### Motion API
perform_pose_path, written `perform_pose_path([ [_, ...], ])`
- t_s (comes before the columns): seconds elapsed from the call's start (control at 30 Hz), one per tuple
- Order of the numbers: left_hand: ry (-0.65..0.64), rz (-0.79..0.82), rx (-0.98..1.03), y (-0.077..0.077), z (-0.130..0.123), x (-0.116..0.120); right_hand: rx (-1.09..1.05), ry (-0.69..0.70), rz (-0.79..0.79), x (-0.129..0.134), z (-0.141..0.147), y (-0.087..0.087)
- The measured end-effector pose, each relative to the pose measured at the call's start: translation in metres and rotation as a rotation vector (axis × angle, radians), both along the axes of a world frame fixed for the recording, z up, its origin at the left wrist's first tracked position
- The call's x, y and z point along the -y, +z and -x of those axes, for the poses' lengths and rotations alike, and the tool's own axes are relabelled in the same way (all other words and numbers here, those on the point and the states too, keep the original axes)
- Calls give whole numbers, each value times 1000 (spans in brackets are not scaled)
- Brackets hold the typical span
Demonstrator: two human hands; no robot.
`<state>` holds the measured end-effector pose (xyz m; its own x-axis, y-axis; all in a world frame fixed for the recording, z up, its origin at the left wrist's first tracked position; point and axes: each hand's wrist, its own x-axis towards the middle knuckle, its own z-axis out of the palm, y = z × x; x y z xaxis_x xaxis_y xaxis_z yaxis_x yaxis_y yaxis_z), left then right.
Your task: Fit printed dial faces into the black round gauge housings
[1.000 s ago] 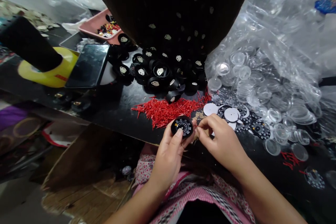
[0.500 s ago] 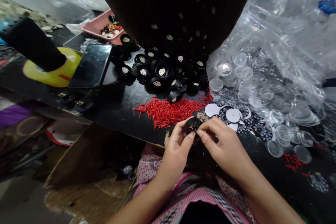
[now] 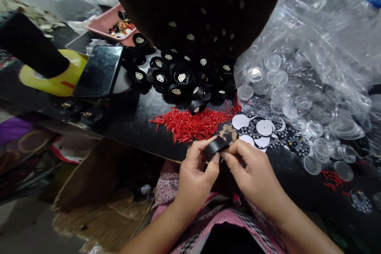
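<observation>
My left hand (image 3: 195, 172) is closed around a black round gauge case (image 3: 214, 147), thumb below and fingers over its far side. The case is tilted so its outer side wall faces me, and its open face is mostly hidden. At its right edge, my right hand (image 3: 253, 168) pinches with thumb and forefinger; whatever lies between those fingertips is hidden. Just beyond the hands lies a pile of small red pointers (image 3: 193, 125). To their right are printed dial discs (image 3: 264, 128), some black with markings, others white side up.
Many black cases (image 3: 181, 77) are heaped at the back under a large dark container (image 3: 196, 4). Transparent round covers (image 3: 300, 101) spill from a plastic bag (image 3: 327, 35) on the right. A phone (image 3: 98, 70), a yellow tape roll (image 3: 26, 75) and a pink tray (image 3: 99, 25) stand left.
My left hand has tipped the gauge case, so its marked dial face has turned from view and its side wall shows. My right fingertips stay at its edge.
</observation>
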<state>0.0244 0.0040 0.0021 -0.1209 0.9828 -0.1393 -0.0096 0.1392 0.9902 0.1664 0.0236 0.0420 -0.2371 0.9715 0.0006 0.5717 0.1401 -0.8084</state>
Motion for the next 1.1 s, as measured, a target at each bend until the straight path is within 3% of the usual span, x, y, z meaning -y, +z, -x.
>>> perform_pose_path([
  [0.13,-101,158,198,0,3,-6,95,24,-5,-5,-3,0],
  [0.23,-148,246,387,-2,4,-9,134,80,-154,-11,-6,1],
  [0.37,-162,273,399,-1,3,-7,291,172,-352,-18,-8,-1],
  [0.5,-58,378,384,1,-7,-4,378,189,-452,-22,-4,-3],
  [0.63,30,440,388,0,-17,-1,341,40,-332,-17,5,1],
  [0.7,-27,368,270,-3,-14,-2,292,5,-208,-18,2,3],
  [0.8,-166,169,-104,-11,-2,-5,202,78,-110,-32,-23,6],
  [0.87,-260,-19,-398,-19,2,-8,231,-22,-196,-52,-53,7],
  [0.93,-365,-225,-581,-28,0,-9,465,-290,-372,-75,-84,6],
  [1.1,-575,-553,-714,-40,-19,4,680,-331,-430,-104,-126,-8],
])
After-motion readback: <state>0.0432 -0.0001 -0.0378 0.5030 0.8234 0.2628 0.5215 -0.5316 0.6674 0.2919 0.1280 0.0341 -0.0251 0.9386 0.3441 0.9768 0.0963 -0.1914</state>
